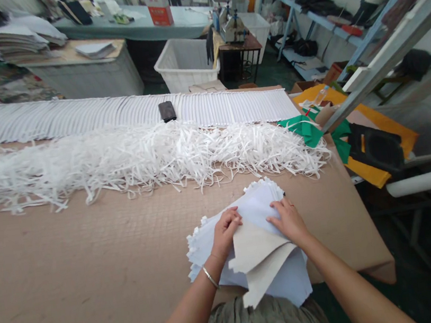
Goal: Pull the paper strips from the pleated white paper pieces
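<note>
A loose, fanned stack of white sheets (pixel 251 204) with notched edges lies at the near edge of the table, partly overhanging toward my lap. Two beige sheets (pixel 257 244), also with notched ends, are on top of it at an angle. My left hand (pixel 226 230), with a silver bangle at the wrist, is closed on the white sheets beside the beige corner, its fingers curled. At the stack's right edge, my right hand (pixel 289 221) grips the white sheets with the thumb on top. Its other fingertips are partly hidden by the edge.
Across the brown-covered table (pixel 92 253) runs a long heap of white strips (pixel 151 157). Behind it is a row of overlapped white pieces (pixel 92 113) with a dark wallet-like object (pixel 167 111) on it. Green fabric (pixel 307 130) and a slanting metal post (pixel 385 55) are at the right.
</note>
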Demonstrator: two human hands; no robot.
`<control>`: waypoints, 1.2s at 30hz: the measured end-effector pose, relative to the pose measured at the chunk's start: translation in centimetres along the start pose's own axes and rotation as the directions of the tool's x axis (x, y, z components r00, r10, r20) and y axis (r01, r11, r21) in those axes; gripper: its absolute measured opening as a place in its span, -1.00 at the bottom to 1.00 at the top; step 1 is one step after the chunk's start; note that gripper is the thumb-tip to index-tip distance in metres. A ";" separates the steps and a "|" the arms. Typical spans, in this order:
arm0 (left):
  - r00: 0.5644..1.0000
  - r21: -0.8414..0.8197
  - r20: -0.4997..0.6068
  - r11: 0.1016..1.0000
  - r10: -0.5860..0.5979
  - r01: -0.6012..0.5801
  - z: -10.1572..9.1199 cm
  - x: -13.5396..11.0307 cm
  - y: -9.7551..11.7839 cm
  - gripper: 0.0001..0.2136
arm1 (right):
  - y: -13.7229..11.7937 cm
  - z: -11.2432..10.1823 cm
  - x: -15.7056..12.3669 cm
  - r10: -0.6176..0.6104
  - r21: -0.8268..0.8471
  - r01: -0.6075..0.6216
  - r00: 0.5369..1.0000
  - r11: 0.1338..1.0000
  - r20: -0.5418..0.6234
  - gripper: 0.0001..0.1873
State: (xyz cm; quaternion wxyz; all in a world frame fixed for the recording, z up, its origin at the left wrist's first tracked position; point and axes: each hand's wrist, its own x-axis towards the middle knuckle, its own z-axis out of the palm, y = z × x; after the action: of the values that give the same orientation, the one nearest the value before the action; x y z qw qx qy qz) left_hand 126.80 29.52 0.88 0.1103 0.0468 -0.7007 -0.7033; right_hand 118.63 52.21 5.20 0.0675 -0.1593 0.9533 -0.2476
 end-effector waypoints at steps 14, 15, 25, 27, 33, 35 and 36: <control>0.999 -0.003 0.033 1.000 -0.016 0.016 -0.4 0.3 0.2 -0.60 | -0.1 -0.4 0.2 0.008 0.061 -0.010 0.999 0.998 0.033 -0.57; 0.999 0.020 0.044 1.000 -0.009 0.008 -0.3 0.2 0.1 -0.66 | -0.1 -0.2 0.2 -0.006 -0.001 0.006 0.999 1.000 0.040 -0.63; 0.995 -0.062 0.060 0.994 -0.085 0.088 -0.8 0.2 0.0 -0.75 | -1.0 -1.4 -1.6 0.018 0.634 -0.123 0.985 0.764 0.170 -0.42; 0.998 -0.040 0.044 0.998 -0.052 0.054 -0.9 0.2 0.7 -0.73 | -0.1 -0.7 -0.5 0.032 0.339 -0.054 0.997 0.939 0.069 -0.48; 0.997 0.009 0.036 0.998 -0.069 0.068 -0.7 0.2 1.0 -0.76 | 0.4 0.7 -0.3 -0.120 -0.103 0.132 0.986 0.986 0.111 -0.81; 0.995 0.021 0.076 0.998 -0.057 0.056 -0.7 0.2 0.5 -0.83 | 0.2 0.7 -1.0 -0.142 -0.123 0.150 0.988 0.981 0.067 -0.67; 0.994 0.024 0.097 0.999 -0.045 0.043 -0.7 0.2 0.2 -0.84 | 0.1 0.6 -1.1 -0.126 -0.150 0.130 0.991 0.980 0.036 -0.58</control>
State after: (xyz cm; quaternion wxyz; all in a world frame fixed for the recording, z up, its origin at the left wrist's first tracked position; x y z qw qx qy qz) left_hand 126.79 28.80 1.12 0.0598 0.0290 -0.7117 -0.6993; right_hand 119.79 52.42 4.66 0.0517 -0.2280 0.9562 -0.1759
